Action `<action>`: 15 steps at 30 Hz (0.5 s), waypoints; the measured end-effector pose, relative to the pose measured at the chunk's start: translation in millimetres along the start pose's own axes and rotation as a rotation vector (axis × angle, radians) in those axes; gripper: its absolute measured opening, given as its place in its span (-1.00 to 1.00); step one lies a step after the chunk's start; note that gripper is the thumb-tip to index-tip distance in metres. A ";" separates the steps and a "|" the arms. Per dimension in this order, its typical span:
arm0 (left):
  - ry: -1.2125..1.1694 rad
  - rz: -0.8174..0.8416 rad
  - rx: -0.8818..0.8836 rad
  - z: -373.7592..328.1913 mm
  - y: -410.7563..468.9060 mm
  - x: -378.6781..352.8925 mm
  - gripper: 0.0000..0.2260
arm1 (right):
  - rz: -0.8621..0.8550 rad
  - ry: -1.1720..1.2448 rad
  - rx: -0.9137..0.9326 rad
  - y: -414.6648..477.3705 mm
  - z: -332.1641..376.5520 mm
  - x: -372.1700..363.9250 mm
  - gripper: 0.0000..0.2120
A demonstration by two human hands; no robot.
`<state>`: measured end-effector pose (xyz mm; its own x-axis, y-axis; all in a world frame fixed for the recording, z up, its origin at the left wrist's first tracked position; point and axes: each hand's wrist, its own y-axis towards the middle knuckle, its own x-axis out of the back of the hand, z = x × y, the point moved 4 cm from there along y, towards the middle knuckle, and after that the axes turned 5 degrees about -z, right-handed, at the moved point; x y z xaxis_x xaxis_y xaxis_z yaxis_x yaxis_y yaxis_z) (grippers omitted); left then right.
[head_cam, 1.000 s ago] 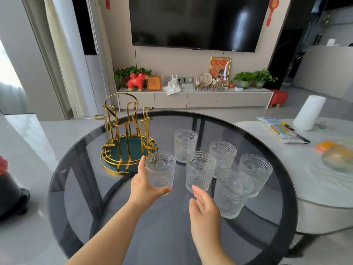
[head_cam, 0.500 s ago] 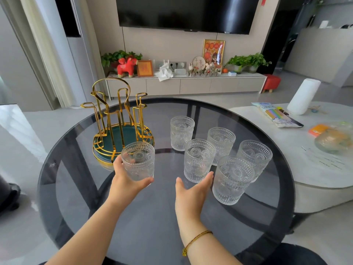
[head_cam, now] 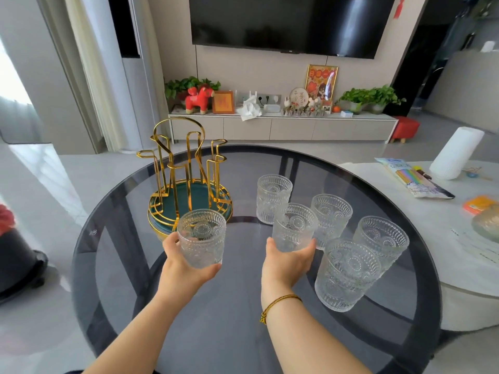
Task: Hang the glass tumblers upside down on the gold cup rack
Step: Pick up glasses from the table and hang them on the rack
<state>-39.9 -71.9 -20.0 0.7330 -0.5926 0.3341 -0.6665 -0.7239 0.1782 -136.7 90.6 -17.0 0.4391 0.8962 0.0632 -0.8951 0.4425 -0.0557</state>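
Six embossed glass tumblers are showing on the round smoked-glass table [head_cam: 405, 346]. Leftmost, the gold cup rack [head_cam: 186, 182] is standing bare. Just before it, the left hand [head_cam: 186, 268] is gripping one upright tumbler [head_cam: 201, 237]. The right hand [head_cam: 287, 263] is cupping a second tumbler [head_cam: 294, 226], with four more tumblers [head_cam: 348, 273] standing upright beside it.

— What sort of place is this?

— A home living room. A big wall-mounted television [head_cam: 291, 22] hangs above a long low media cabinet [head_cam: 280, 128] holding potted plants [head_cam: 370, 97], a red toy horse [head_cam: 198, 99] and a framed picture [head_cam: 321, 81].

— Anything else?

— Pale curtains [head_cam: 89, 71] by a bright window, a round smoked-glass table [head_cam: 216, 319], a red stool [head_cam: 405, 128] on the tiled floor.
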 end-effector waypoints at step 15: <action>-0.218 -0.135 0.094 -8.5 -3.8 64.4 -0.30 | 0.158 -0.012 0.111 -8.1 6.6 -3.4 -0.26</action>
<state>8.7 -104.3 8.7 0.8328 -0.5437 0.1039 -0.5531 -0.8248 0.1176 -131.4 83.8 -10.1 0.2919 0.9535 0.0746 -0.9562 0.2893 0.0444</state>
